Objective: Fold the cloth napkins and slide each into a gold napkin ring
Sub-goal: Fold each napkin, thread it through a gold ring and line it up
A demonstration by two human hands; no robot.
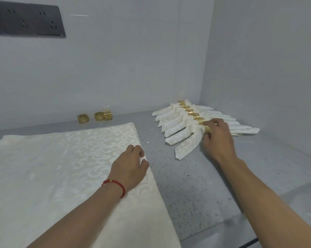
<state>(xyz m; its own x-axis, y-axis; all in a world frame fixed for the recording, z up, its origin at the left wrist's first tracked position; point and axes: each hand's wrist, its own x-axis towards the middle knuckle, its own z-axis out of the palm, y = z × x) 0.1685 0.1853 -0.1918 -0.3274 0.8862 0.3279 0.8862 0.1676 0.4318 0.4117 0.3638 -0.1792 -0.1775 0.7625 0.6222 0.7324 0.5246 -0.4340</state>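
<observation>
At far left on the grey speckled counter [178, 176]: flat cream napkin [52, 167], spread wide, damask swirl pattern, right edge running diagonally toward the near side. Along that right edge, left hand [131, 163], knuckles up, fingers curled under onto the cloth; whether pinching the edge or only resting, cannot tell. Red cord bracelet [115, 187] round the left wrist. Behind the flat napkin, against the wall: three loose gold rings [94, 117], standing in a row, well apart from both hands. Further right, toward the corner: row of folded napkins [176, 122], each gathered through a gold ring at its middle, ends fanned out to both sides like bows, overlapping one another. At the near end of that row, nearest folded napkin [187, 142], cream, same swirl pattern, tip pointing toward the near side. Over its middle, right hand [217, 136], fingers and thumb closed on the nearest gold ring [207, 129], ring partly hidden beneath the fingers.
</observation>
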